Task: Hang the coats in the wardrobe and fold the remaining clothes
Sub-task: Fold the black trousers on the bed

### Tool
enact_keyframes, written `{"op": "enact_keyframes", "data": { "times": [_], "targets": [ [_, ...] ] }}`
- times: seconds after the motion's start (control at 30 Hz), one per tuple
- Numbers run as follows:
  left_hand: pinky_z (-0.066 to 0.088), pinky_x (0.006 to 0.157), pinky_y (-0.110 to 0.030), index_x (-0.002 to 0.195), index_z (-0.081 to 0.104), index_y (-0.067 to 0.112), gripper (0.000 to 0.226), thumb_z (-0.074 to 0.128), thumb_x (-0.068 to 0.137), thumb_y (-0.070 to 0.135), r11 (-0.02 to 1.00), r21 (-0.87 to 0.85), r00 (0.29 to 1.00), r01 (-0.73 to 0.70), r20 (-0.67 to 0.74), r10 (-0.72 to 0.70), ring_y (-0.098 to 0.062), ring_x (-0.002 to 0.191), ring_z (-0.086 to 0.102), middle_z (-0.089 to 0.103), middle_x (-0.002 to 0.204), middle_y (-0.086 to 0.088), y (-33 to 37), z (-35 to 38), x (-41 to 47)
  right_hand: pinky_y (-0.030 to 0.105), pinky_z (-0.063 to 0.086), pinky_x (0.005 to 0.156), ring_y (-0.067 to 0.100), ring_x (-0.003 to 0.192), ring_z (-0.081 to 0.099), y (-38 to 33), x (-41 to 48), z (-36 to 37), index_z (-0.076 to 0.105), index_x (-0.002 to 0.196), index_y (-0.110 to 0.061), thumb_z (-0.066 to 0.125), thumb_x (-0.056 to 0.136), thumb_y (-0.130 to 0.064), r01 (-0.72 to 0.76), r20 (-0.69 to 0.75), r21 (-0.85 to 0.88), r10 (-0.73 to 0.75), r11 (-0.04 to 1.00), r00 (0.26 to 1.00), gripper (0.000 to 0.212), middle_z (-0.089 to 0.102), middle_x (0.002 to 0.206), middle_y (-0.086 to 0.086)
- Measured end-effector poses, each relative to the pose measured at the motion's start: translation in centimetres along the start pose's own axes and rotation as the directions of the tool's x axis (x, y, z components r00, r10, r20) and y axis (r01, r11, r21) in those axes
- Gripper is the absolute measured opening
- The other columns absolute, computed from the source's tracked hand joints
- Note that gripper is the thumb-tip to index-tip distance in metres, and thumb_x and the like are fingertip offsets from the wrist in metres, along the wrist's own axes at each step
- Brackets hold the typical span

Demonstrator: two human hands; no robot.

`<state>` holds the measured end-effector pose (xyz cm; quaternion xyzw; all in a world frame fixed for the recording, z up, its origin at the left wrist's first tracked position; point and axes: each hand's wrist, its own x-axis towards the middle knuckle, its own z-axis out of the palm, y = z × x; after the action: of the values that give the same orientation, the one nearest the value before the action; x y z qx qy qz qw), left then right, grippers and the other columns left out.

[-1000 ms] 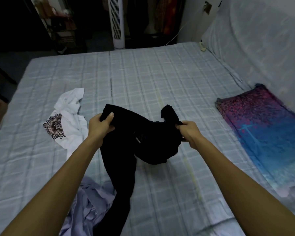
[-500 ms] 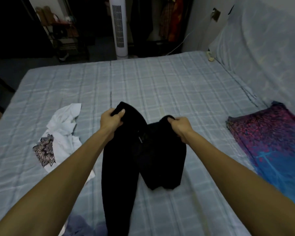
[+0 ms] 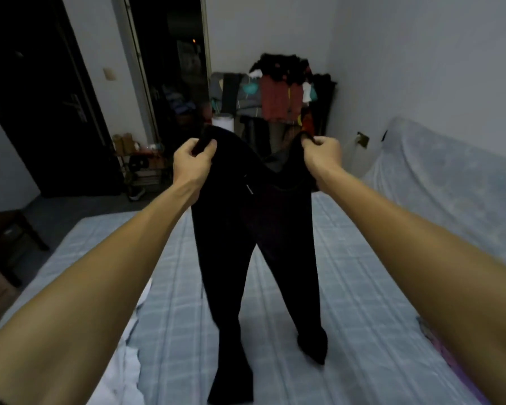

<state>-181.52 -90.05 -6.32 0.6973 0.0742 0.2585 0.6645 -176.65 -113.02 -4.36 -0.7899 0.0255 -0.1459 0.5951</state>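
- We raised the black trousers [image 3: 254, 244] off the bed [image 3: 362, 273]; they now hang at 12 o'clock.
- Left hand [image 3: 192, 162] and right hand [image 3: 322, 154] each pinch a top corner.
- They hang straight: we judge folding can start.

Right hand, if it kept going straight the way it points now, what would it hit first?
Apart from the black trousers it grips, the right hand has open air ahead above the bed. First in line looks like the rack of hanging clothes by the far wall, though depth is unclear.
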Motion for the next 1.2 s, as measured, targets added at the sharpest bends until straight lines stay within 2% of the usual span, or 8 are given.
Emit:
{"op": "enact_keyframes", "data": {
  "times": [0.1,0.3,0.43,0.6,0.77,0.9,1.03,1.2],
  "targets": [
    [0.055,0.078,-0.033,0.086,0.065,0.021,0.005,0.063,0.089,0.024,0.996,-0.084,0.999,-0.038,0.022,0.040,-0.021,0.088,0.067,0.068,0.091,-0.003,3.1,-1.0,-0.9,0.017,0.027,0.038,0.006,0.043,0.039,-3.2,-0.7,-1.5,0.053,0.067,-0.024,0.053,0.094,-0.035,0.117,-0.030,0.029,-0.117,0.993,0.993,0.030,0.047,0.055,-0.008],
    [0.054,0.075,-0.032,0.103,0.060,0.011,0.011,0.055,0.094,0.016,0.966,-0.158,0.974,0.206,-0.058,-0.217,-0.021,0.091,0.064,0.065,0.098,-0.003,-0.1,-5.3,-10.0,0.029,0.045,0.072,0.014,0.085,0.059,3.0,-10.4,-4.2,0.065,0.111,-0.022,0.054,0.093,-0.040,0.072,0.078,-0.054,-0.068,0.996,0.995,0.028,0.066,0.100,-0.003],
    [0.051,0.068,-0.036,0.110,0.055,0.007,0.015,0.050,0.096,0.011,0.861,-0.123,0.864,0.493,-0.048,-0.502,-0.024,0.078,0.063,0.061,0.107,-0.014,-7.3,-9.9,-21.0,0.025,0.045,0.080,0.013,0.091,0.059,10.6,-22.0,-7.1,0.069,0.105,-0.016,0.057,0.093,-0.025,0.057,0.221,-0.210,-0.010,0.976,0.975,0.019,0.067,0.101,-0.001],
    [0.050,0.078,-0.043,0.119,0.051,-0.006,0.026,0.046,0.095,0.002,0.655,-0.236,0.660,0.718,-0.066,-0.748,-0.032,0.089,0.060,0.058,0.109,-0.019,-14.1,-14.1,-36.6,0.027,0.048,0.089,0.018,0.104,0.062,20.3,-35.6,-10.2,0.068,0.111,-0.015,0.062,0.091,-0.025,-0.124,0.346,-0.268,0.216,0.955,0.913,0.023,0.068,0.111,0.002],
    [0.054,0.051,-0.030,0.085,0.055,0.003,0.011,0.046,0.086,-0.003,0.526,-0.244,0.495,0.815,-0.179,-0.850,-0.024,0.064,0.054,0.055,0.078,-0.012,-18.2,-16.3,-49.5,0.022,0.047,0.085,0.017,0.102,0.063,27.4,-46.1,-13.0,0.067,0.113,-0.012,0.060,0.092,-0.028,-0.217,0.397,-0.383,0.372,0.898,0.839,0.028,0.068,0.112,0.003],
    [0.045,0.040,-0.022,0.055,0.045,0.007,0.026,0.038,0.072,-0.011,0.467,-0.251,0.397,0.848,-0.283,-0.873,-0.016,0.039,0.048,0.041,0.059,-0.011,-20.1,-17.2,-56.2,0.020,0.045,0.082,0.017,0.099,0.063,30.4,-52.2,-15.5,0.067,0.113,-0.013,0.061,0.092,-0.027,-0.207,0.436,-0.400,0.385,0.893,0.813,0.026,0.068,0.111,0.003],
    [0.056,0.066,-0.032,0.075,0.050,0.007,0.019,0.040,0.086,-0.005,0.457,-0.223,0.406,0.861,-0.239,-0.882,-0.019,0.066,0.058,0.056,0.070,-0.006,-21.0,-17.9,-62.0,0.021,0.046,0.082,0.016,0.097,0.063,32.6,-56.5,-17.7,0.066,0.114,-0.018,0.062,0.090,-0.033,-0.098,0.535,-0.429,0.340,0.898,0.773,0.028,0.068,0.108,0.002],
    [0.043,0.059,-0.036,0.051,0.043,0.010,0.041,0.040,0.092,0.005,0.434,-0.098,0.388,0.896,-0.303,-0.870,-0.023,0.051,0.046,0.048,0.046,-0.002,-23.5,-19.5,-68.3,0.022,0.047,0.078,0.017,0.090,0.061,35.6,-61.8,-20.1,0.065,0.117,-0.016,0.062,0.087,-0.043,0.061,0.620,-0.526,0.334,0.848,0.710,0.040,0.067,0.103,0.005]
  ]
}}
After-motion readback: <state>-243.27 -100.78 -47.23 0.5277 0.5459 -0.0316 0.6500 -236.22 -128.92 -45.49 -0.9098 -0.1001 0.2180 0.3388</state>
